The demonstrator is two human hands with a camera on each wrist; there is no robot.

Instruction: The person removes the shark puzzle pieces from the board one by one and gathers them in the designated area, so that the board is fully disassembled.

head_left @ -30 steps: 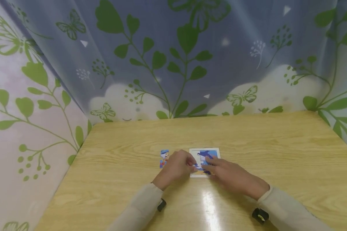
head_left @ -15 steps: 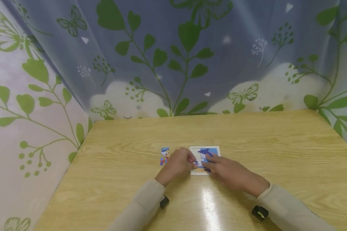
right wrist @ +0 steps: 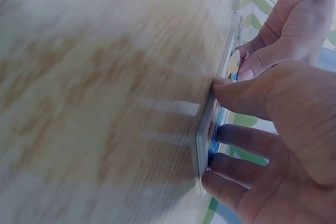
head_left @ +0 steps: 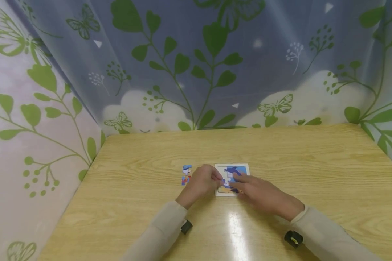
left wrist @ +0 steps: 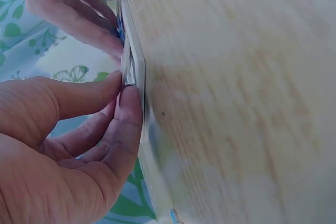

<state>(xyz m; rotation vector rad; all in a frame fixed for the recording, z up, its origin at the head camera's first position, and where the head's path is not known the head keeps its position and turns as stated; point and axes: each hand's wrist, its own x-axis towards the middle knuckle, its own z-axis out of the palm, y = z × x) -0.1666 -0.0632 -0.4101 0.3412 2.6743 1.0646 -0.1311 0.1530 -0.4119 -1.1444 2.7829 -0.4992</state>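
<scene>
A small jigsaw puzzle in a white-rimmed tray point(head_left: 227, 195) lies on the table, with a dark blue sea animal in the assembled part. My left hand point(head_left: 200, 182) is over the tray's left side, pinching a puzzle piece point(right wrist: 233, 64) between thumb and fingers. In the left wrist view, that piece is tilted, one edge raised above the tray. My right hand point(head_left: 264, 195) rests on the puzzle's right side with fingers extended. Its thumb touches the tray's near edge in the right wrist view. Loose puzzle pieces point(head_left: 186, 175) lie left of the tray, partly behind my left hand.
The wooden table point(head_left: 143, 156) reaches back to a patterned curtain point(head_left: 248, 72) with leaves and butterflies. Another patterned cloth point(head_left: 36, 127) hangs along the left side. Both forearms wear light sleeves, with a black wrist device point(head_left: 294, 238) at the right one.
My left hand shifts slightly with the piece, baring more of the tray's lower left part. The right hand stays on the puzzle. The whole head view drifts a little.
</scene>
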